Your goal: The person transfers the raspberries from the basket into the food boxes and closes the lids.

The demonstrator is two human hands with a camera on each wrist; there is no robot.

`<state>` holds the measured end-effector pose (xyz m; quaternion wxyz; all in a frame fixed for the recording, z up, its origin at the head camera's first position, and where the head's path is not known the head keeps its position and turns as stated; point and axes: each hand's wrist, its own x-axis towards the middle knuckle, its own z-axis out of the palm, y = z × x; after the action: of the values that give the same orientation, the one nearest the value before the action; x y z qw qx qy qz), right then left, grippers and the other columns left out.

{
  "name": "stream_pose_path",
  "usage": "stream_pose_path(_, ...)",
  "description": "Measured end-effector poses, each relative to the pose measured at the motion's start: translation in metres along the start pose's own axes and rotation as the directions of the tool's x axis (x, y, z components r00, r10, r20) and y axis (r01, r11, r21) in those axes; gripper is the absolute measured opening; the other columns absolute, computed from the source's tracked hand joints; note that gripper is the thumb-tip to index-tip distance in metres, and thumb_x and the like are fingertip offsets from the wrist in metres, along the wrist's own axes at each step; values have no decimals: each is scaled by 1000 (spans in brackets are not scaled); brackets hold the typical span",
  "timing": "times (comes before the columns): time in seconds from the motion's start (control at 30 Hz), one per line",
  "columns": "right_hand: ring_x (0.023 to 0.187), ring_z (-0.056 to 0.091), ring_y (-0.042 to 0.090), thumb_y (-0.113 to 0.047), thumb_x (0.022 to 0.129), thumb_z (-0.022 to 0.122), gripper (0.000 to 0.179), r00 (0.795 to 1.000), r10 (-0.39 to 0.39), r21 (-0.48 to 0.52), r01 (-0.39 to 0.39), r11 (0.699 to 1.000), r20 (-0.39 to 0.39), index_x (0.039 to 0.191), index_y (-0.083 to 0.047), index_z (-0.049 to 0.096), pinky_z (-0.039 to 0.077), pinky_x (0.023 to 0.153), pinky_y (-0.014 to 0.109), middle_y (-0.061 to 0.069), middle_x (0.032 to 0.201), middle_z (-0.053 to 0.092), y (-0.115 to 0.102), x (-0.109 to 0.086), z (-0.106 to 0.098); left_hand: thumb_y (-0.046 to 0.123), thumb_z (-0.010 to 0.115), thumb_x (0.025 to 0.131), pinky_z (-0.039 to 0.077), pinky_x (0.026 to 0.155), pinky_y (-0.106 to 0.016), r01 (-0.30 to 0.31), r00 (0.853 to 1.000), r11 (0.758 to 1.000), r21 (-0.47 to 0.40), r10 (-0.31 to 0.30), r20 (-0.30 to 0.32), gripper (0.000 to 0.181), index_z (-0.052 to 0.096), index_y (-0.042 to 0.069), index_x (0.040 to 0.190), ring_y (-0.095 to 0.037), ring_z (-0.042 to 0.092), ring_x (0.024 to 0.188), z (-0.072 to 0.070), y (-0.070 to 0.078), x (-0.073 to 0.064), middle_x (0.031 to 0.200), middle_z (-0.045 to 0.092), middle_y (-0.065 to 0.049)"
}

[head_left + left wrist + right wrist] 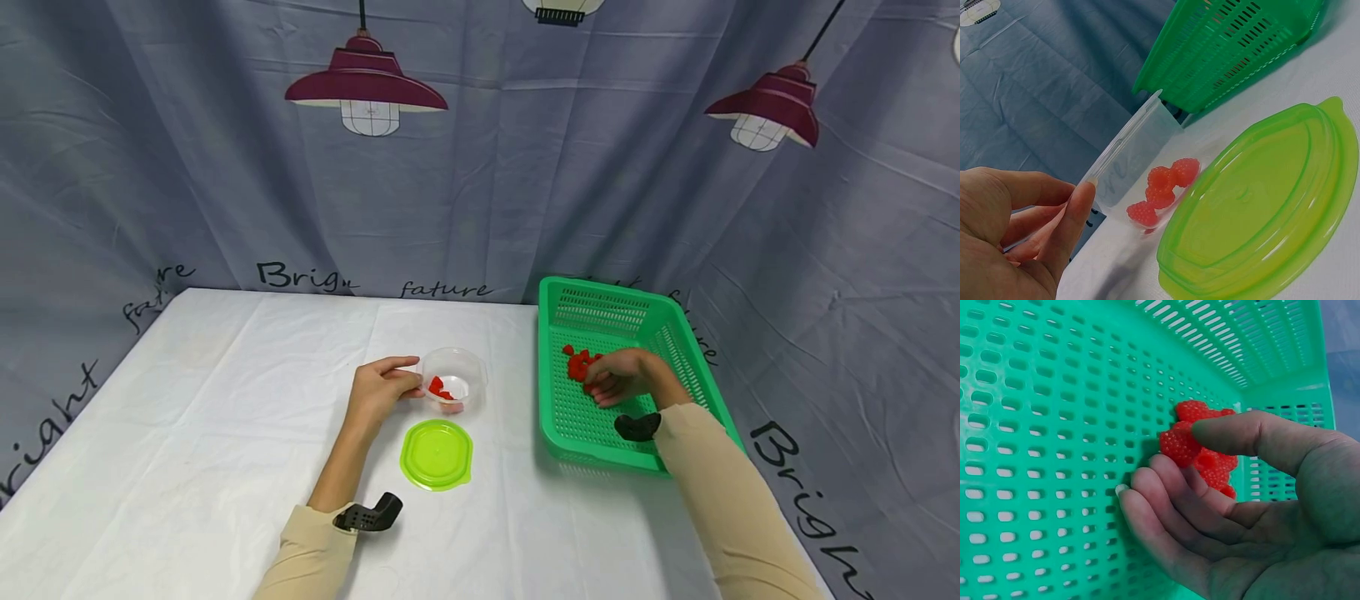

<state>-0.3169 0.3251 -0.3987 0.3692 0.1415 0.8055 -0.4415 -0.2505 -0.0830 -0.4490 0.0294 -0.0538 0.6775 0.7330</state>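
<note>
A clear plastic container point(472, 367) stands on the table with several red raspberries point(1160, 187) inside. My left hand point(378, 392) pinches its rim between thumb and fingers, on the left side. Just in front of it lies a light green lid point(437, 455), flat on the cloth. Inside the green basket point(551, 400), my right hand point(622, 377) reaches down to a small pile of raspberries point(577, 367). In the right wrist view its thumb and a fingertip pinch one raspberry point(1179, 445) at the pile's near side; the other fingers are curled beneath.
A white cloth point(225, 417) covers the table. The basket has tall perforated walls and stands at the right. Behind the table hangs a grey curtain point(465, 183) printed with lamps and lettering.
</note>
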Motion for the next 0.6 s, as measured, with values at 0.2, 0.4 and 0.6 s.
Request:
stream_pose_path(0.2,87,68,24,-14,92,65,34,998,-44,-24,44,999,-32,119,6,58,60,95,42,14,97,68,-3,-9,-6,-1,73,89,63,86,-45,7,1000,1000,3,-7,0,37,68,-4,126,-14,71,66,0,-2,2,96,75,-20)
stream_pose_path(0.4,87,70,23,-13,93,65,31,995,-91,-18,90,996,-32,118,6,60,60,95,43,14,100,70,-10,-16,-11,0,73,89,64,84,-42,12,1000,1000,9,-12,1,37,68,-3,125,-15,72,66,0,-2,2,100,74,-25)
stream_pose_path(0.6,87,71,22,-12,98,62,42,990,-141,-36,141,989,1,130,14,55,58,100,46,16,101,72,-21,-26,-10,-1,72,89,64,83,-40,0,1000,1000,1,0,5,38,67,-5,126,-14,71,65,0,0,0,101,74,-26)
